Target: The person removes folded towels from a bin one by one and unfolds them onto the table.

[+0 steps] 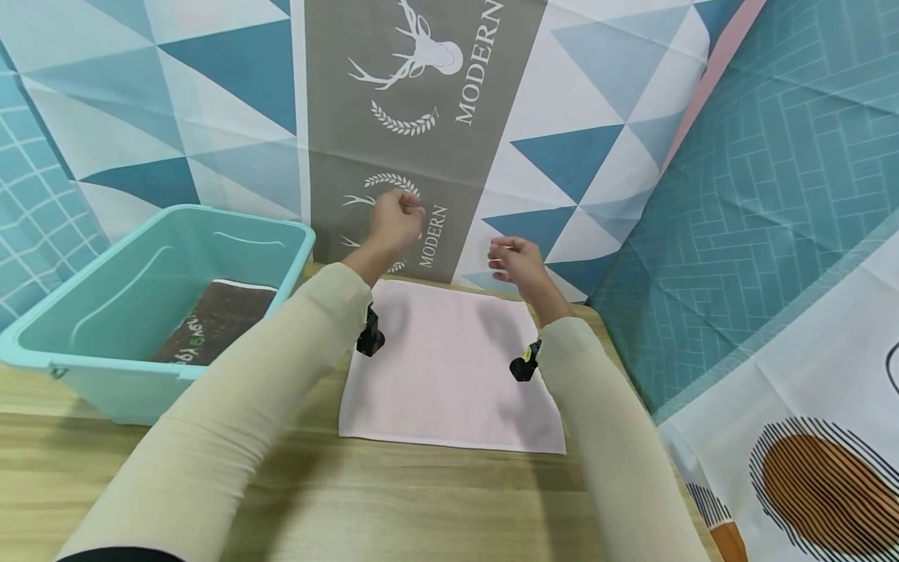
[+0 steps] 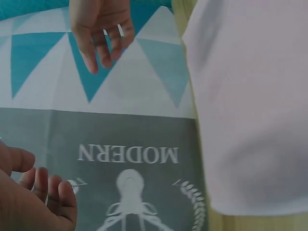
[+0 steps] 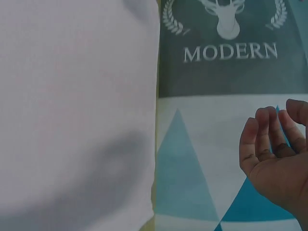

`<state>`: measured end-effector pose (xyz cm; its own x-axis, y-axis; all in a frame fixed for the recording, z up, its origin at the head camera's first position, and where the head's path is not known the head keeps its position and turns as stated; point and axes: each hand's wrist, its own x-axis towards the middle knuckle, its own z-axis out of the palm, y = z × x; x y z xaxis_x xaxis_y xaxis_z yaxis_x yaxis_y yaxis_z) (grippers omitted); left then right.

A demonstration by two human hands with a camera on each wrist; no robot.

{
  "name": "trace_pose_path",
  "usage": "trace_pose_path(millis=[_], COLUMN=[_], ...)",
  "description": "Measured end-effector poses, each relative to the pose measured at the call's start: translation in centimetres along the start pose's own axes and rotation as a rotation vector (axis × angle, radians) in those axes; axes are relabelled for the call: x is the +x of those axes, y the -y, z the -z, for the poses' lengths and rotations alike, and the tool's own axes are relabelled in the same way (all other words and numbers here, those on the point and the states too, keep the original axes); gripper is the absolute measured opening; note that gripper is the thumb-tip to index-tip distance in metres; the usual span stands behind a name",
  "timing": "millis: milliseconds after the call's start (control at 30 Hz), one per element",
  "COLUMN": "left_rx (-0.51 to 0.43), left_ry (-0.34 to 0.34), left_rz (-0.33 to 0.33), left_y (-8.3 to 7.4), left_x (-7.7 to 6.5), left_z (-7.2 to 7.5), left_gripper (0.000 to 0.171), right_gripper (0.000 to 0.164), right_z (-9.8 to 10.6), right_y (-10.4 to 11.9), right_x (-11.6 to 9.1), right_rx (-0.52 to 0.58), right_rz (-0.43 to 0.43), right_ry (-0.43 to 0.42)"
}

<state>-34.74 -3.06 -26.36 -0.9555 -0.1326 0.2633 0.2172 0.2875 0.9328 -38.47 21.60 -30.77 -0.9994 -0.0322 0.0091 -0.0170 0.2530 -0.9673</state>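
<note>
A pale pink towel (image 1: 449,367) lies spread flat on the wooden table, its far edge close to the back wall. Above that far edge my left hand (image 1: 397,222) hovers in the air, fingers loosely bent and holding nothing. My right hand (image 1: 520,265) is raised over the towel's far right corner, its fingers relaxed and a little apart. In the left wrist view the left hand (image 2: 36,195) shows at the lower left, beside the towel (image 2: 255,106). The right wrist view has the right hand (image 3: 276,154) with loosely curved, bare fingers.
On the left of the table stands a turquoise plastic bin (image 1: 105,382) with a folded brown cloth (image 1: 218,324) in it. A patterned sheet (image 1: 562,94) covers the wall behind the wooden table (image 1: 400,499). Tiled-pattern sheeting (image 1: 758,211) rises at the right side.
</note>
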Motion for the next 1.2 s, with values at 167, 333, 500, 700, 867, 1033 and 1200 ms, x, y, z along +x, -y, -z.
trace_pose_path(millis=[167,333,500,700,867,1033,1200], left_rx=[0.077,0.112,0.155,0.229,0.283,0.347,0.392], left_ry=[0.014,0.024,0.032,0.065,0.074,0.108,0.153], left_rz=[-0.061,-0.088,-0.094,-0.096,-0.096,-0.101,-0.106], left_y=[-1.3,-2.7,-4.0,-5.2,-5.4,-5.2,-4.5], left_x=[0.3,0.3,0.3,0.6,1.0,1.4,1.6], left_z=[1.2,2.4,4.0,5.9,7.4,8.9,10.9], left_gripper=[0.029,0.03,0.03,0.034,0.036,0.041,0.045], right_gripper=[0.039,0.038,0.031,0.026,0.028,0.026,0.028], right_z=[-2.2,-4.3,-6.6,-9.1,-11.0,-12.6,-14.2], right_y=[0.7,1.4,2.1,2.8,3.3,3.7,3.6], right_x=[-0.2,-0.8,-1.6,-2.6,-3.5,-4.3,-5.1], right_rx=[0.018,0.041,0.065,0.106,0.101,0.098,0.061], right_rz=[0.036,0.07,0.092,0.126,0.151,0.166,0.192], right_ry=[0.039,0.09,0.14,0.193,0.24,0.284,0.354])
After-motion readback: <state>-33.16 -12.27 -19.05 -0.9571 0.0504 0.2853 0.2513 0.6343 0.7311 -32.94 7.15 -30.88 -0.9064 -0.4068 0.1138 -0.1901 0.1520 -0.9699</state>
